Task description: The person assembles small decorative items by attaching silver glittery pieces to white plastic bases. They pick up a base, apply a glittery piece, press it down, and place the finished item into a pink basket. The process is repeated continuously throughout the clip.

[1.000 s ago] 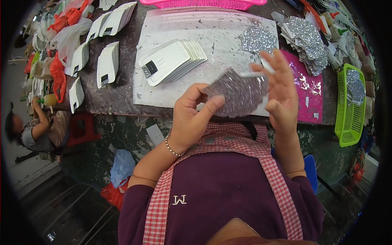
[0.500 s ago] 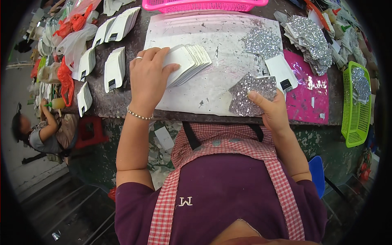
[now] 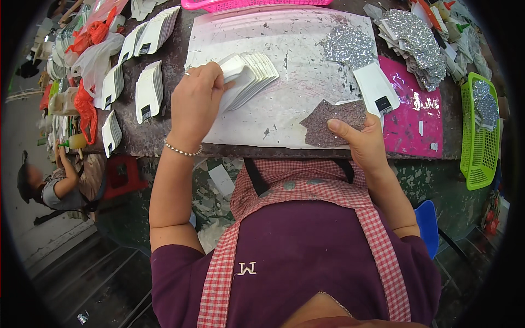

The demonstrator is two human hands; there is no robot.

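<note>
My left hand [image 3: 198, 97] pinches the edge of the top white card [image 3: 232, 68] and tilts it up off a fanned stack of white cards [image 3: 259, 74]. Its fingertips are partly hidden behind the card. In my right hand [image 3: 365, 136] is a glittery silver cutout [image 3: 333, 121] with a jagged outline, the thumb pressed on its face. Just beyond that hand lies a white card with a black patch [image 3: 376, 87]. Another silver glitter cutout [image 3: 350, 46] rests farther back on the white work sheet [image 3: 306, 76].
Fanned white card stacks [image 3: 149, 90] stand at the left by plastic bags [image 3: 104, 60]. A heap of glitter cutouts [image 3: 413, 46], a pink sheet [image 3: 413, 120] and a green basket [image 3: 480, 139] are at the right. A pink basket [image 3: 257, 4] sits at the back. A person [image 3: 60, 177] sits at far left.
My left hand has lifted and tilted the top card off the stack. The cutout in my right hand has turned slightly and looks duller. The whole view has shifted a little.
</note>
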